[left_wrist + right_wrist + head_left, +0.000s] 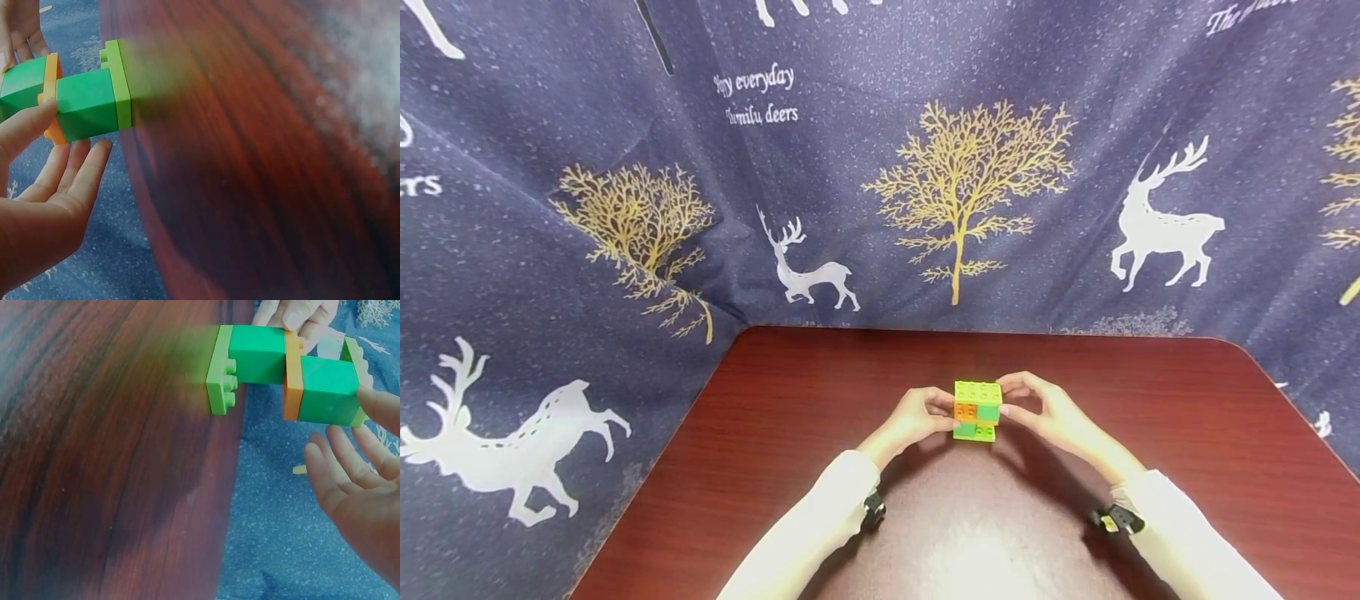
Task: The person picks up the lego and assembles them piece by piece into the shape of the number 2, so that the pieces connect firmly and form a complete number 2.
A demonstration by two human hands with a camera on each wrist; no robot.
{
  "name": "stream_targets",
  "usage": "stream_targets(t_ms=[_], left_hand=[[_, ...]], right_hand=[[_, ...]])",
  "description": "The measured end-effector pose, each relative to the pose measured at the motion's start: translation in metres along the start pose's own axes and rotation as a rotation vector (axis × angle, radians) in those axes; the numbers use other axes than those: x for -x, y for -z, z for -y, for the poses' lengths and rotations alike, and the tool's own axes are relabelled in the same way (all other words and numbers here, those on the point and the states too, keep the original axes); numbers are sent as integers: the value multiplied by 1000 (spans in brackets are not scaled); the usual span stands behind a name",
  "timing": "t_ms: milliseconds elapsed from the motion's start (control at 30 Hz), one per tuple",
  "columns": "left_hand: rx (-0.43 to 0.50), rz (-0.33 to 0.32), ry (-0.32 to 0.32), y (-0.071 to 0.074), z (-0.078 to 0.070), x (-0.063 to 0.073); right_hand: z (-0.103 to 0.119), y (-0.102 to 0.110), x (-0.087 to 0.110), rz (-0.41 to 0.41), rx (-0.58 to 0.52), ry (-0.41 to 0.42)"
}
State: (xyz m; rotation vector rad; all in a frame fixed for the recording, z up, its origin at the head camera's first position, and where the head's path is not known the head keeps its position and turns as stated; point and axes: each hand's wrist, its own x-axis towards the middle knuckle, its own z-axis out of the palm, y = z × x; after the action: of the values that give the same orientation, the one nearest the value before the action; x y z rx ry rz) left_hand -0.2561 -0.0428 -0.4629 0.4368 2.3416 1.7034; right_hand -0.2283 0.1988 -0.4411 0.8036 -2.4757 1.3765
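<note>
A small stack of toy building bricks [976,412] stands on the table between both hands. At its bottom is a lime plate [215,378], with a lower green block [87,103] on one side of it. An orange plate [292,381] lies across that block. Above it, an upper green block [328,390] sits towards the right under a studded lime top plate [977,391]. My left hand [921,415] pinches the stack from the left, its thumb at the orange plate. From the right, my right hand [1037,408] pinches the upper green block and top plate.
The reddish-brown wooden table [775,467] has a bright glare near its front. Behind it and to the left hangs a dark blue cloth [880,183] printed with deer and trees. Both wrists carry a small dark camera strap [874,510].
</note>
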Motion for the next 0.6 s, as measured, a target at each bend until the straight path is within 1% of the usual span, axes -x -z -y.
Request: stream_targets(t_ms=[200, 400, 600], left_hand=[[28, -4, 7, 1, 1, 0], [78, 13, 6, 3, 3, -2], [79, 9, 12, 5, 0, -3]], right_hand=[[-1, -2, 0, -5, -41, 2], [-1, -3, -2, -12, -114, -6], [-3, -3, -8, -31, -134, -11]])
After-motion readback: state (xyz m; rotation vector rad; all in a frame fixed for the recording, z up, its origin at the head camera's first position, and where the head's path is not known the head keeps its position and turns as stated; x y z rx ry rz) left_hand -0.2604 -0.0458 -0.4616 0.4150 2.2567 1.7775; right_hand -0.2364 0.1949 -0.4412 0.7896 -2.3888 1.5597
